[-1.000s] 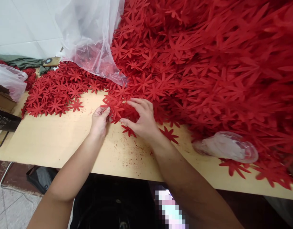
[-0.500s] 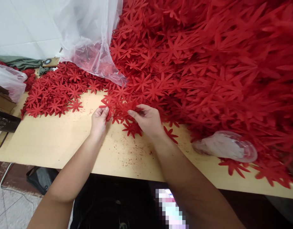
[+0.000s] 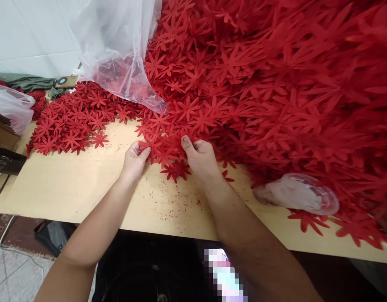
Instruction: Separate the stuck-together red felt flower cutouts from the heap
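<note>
Both hands sit at the near edge of the big heap of red star-shaped felt flower cutouts [image 3: 259,84], on the pale wooden worktop [image 3: 70,184].

Left hand [image 3: 134,161]: thumb and fingers pinched on the left edge of a small bunch of red felt flowers [image 3: 163,152]. Right hand [image 3: 201,158]: fingers curled, thumb up, gripping the right side of the same bunch. The bunch lies directly between the two hands, touching both, its lower petals resting on the worktop and its top edge running into the heap.

Red felt crumbs [image 3: 177,197] scattered on the worktop just below the hands.

Containers:
- Large clear plastic bag [image 3: 118,46], standing open behind the hands at upper left, more red flowers visible through the film at its base.
- Small clear plastic bag [image 3: 297,195], lying on its side to the right of the right hand, at the foot of the heap; contents can't tell.
- Another thin plastic bag [image 3: 11,105] at the far left edge; contents can't tell.

Separate flat spread of red flowers [image 3: 74,121] lies left of the hands, apart from them.
</note>
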Tool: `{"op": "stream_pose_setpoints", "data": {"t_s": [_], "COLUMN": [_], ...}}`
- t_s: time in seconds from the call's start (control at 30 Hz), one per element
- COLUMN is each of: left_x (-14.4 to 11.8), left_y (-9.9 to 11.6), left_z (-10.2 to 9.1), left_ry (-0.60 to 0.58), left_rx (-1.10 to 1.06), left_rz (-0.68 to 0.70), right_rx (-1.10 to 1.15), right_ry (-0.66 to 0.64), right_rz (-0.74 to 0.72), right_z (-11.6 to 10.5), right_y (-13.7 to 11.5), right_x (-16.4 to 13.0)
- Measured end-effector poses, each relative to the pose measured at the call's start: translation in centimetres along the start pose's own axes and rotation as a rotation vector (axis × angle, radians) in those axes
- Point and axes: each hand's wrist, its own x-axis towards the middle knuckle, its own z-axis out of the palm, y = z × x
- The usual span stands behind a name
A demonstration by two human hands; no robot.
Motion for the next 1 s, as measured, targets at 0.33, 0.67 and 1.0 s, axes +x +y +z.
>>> {"op": "stream_pose_setpoints", "data": {"t_s": [0.33,0.67,1.0], "left_x": [-0.1,-0.6,0.3], "left_y": [0.5,1.1,-0.8], "left_z": [-0.2,3.0,3.1], "left_ry": [0.094,-0.176,-0.051], "left_rx": [0.04,0.135,-0.02], "left_rz": [-0.045,-0.076,-0.032], "right_rx": [0.168,0.092,0.276], "right_ry": [-0.206,-0.099,-0.277], "right_rz": [-0.005,-0.022,0.071], "right_z": [0.6,0.6,0.8], "right_y": [0.9,0.0,0.7], "right_x": [0.0,0.1,0.3]}}
